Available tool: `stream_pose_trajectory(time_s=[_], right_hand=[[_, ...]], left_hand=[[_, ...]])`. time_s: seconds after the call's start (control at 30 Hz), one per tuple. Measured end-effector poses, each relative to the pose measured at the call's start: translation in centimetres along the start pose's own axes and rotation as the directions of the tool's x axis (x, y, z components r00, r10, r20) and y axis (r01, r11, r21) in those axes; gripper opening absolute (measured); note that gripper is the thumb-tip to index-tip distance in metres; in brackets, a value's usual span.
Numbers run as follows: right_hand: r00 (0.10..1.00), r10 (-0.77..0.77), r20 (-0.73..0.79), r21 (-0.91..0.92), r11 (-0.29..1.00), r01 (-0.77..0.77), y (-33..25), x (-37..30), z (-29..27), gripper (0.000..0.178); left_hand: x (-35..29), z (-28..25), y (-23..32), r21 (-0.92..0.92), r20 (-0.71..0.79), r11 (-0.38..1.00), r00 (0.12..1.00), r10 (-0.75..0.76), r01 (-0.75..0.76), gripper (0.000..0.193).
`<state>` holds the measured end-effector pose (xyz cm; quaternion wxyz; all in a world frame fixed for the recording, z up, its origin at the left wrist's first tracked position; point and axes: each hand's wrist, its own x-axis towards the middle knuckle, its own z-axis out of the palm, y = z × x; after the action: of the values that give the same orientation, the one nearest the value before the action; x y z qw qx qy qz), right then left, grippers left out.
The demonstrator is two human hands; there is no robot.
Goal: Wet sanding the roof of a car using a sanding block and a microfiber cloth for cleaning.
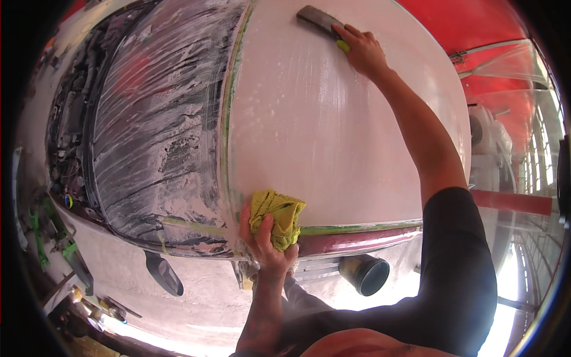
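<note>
Wet, milky residue covers a pale car roof (309, 131). Over its far part, my right arm is stretched out, and my right hand (364, 50) grips the end of a long dark sanding block (318, 19) lying against the surface. A bit of yellow-green shows under those fingers. At the roof's near left corner, my left hand (269, 244) is closed round a crumpled yellow cloth (276, 214). Green masking tape (225, 131) runs along the roof's front edge, beside the windshield (166, 119), which is streaked with whitish slurry.
The open engine bay (71, 131) lies far left. Below the car's near side are a side mirror (164, 273) and a dark round bucket (364, 275). Green and black parts (65, 244) lie at the lower left. Red panels (464, 30) and a red bar (511, 202) stand right.
</note>
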<state>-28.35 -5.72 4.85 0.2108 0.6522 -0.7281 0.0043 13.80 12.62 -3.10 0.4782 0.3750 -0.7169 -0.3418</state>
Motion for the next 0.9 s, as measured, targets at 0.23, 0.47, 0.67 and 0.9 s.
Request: stream_pose_trajectory(time_s=[0.23,0.47,0.67,0.9], right_hand=[[0.994,-0.086,0.069,0.231,0.971,0.068,-10.1,-10.4,-3.7,0.057],[0.994,-0.107,0.029,0.098,0.99,0.103,-4.4,-3.4,-2.1,0.054],[0.999,0.0,0.039,0.094,0.996,-0.004,-6.9,0.1,0.3,0.048],[0.943,-0.289,0.163,0.255,0.936,0.243,-12.6,-13.9,-7.0,0.063]], left_hand=[[-1.4,-0.5,-1.4,0.091,-0.052,0.994,0.997,-0.051,0.056,0.058],[0.1,-0.2,0.0,0.03,0.018,0.999,1.0,-0.01,0.01,0.06],[-0.4,-0.5,-0.8,0.06,-0.027,0.998,0.999,-0.018,0.02,0.06],[-0.8,-1.0,-0.7,0.066,-0.045,0.997,0.998,-0.041,0.044,0.066]])
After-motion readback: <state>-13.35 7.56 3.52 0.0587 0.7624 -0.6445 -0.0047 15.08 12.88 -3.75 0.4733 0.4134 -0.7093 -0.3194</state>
